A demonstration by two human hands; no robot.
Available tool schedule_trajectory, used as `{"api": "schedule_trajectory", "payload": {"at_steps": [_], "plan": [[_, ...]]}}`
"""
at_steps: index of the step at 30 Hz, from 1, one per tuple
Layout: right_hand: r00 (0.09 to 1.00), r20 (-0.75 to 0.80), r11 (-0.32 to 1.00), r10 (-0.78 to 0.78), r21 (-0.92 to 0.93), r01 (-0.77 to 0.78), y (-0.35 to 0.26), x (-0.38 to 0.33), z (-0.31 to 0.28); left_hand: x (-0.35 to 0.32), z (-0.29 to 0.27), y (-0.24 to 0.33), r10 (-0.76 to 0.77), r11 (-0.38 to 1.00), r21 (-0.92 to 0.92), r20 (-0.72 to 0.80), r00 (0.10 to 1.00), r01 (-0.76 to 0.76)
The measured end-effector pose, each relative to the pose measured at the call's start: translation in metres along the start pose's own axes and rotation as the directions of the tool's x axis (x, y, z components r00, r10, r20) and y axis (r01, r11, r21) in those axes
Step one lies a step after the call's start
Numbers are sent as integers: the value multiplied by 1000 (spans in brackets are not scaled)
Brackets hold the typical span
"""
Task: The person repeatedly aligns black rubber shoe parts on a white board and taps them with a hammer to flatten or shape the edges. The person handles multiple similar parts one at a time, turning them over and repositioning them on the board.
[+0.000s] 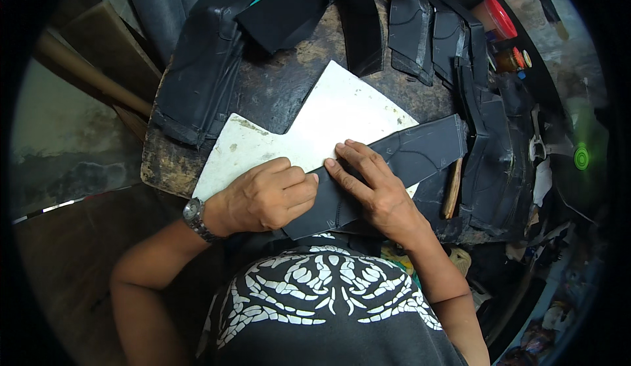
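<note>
The left hand [266,198] is curled into a loose fist on the black rubber strip [401,159], possibly gripping a tool. The right hand [371,185] presses flat, fingers spread, on the strip. The strip lies across a white template sheet [328,119].

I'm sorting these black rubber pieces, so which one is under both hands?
The long black rubber strip lying across the white board, pressed by the left hand and right hand; the other pieces lie untouched.

- small rubber-craft workshop: worn, stained bench [172,162] mid-frame
- cut black rubber pieces [197,76] piled across top
- glue jars [511,58] upper right
- scraps lower right
</note>
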State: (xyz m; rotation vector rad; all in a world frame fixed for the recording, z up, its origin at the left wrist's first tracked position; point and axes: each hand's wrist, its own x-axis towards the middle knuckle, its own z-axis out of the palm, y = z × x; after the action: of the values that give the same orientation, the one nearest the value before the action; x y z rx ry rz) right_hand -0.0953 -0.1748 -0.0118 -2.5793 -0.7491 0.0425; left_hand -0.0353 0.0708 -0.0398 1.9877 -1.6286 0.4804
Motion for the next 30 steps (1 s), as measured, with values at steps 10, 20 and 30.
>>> {"api": "schedule_trajectory", "payload": {"at_steps": [10,20,30], "plan": [[999,39,1000,4,0,-4,-3,-1,1,-9,-13,12,-442,875,-223,-3,897,430],[996,63,998,58,-21,-57,-8,0,3,-26,-20,16,-105,994,-12,40,994,105],[997,63,998,40,-56,-36,1,7,-1,-11,-16,-1,12,994,112,65,998,-19]]}}
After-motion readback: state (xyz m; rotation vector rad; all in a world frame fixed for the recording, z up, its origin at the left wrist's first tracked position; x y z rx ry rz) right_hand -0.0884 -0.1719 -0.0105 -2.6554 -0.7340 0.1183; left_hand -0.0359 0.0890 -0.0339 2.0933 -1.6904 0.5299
